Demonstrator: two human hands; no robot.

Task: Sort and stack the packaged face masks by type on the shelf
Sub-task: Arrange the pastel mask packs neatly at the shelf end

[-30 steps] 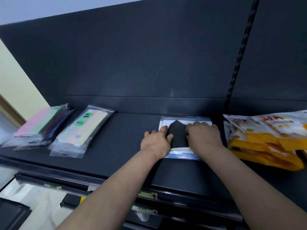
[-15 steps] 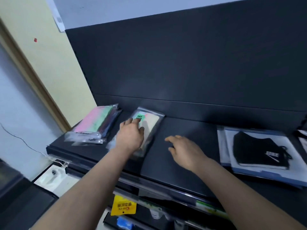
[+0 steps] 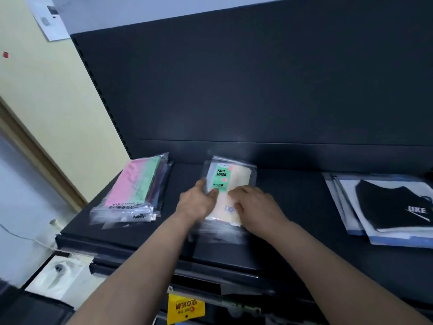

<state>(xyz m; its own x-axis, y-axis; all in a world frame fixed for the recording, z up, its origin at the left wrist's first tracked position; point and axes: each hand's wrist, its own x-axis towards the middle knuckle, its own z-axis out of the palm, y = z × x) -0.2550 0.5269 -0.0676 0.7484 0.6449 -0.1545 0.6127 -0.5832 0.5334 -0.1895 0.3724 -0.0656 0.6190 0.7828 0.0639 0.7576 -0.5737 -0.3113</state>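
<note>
Both my forearms reach out over the shelf (image 3: pixel 295 207), side by side. My left hand (image 3: pixel 198 204) holds the left edge of the mask pack (image 3: pixel 232 175): the thumb lies on top, over the low end of the green label, and the other fingers curl against the edge. My right hand (image 3: pixel 256 206) sits knuckles up on the right half of the pack, fingers bent with their tips down on the plastic. I cannot tell whether it pinches anything or only presses.

To the left, near but not touching, lies a stack of packs (image 3: pixel 138 191) with pink and green masks on top, its near end reaching close to the shelf's front edge. Well apart on the right is a fanned pile of black masks (image 3: pixel 393 207) on white cards. The dark back panel (image 3: pixel 257 90) rises behind everything. A yellow tag (image 3: pixel 186 308) hangs below the shelf front.

The mask pack lies flat in the middle of the shelf, its far end close to the back panel. It is a clear bag with pale peach masks inside and a green label reading FACE MASK. My hands cover its middle.
</note>
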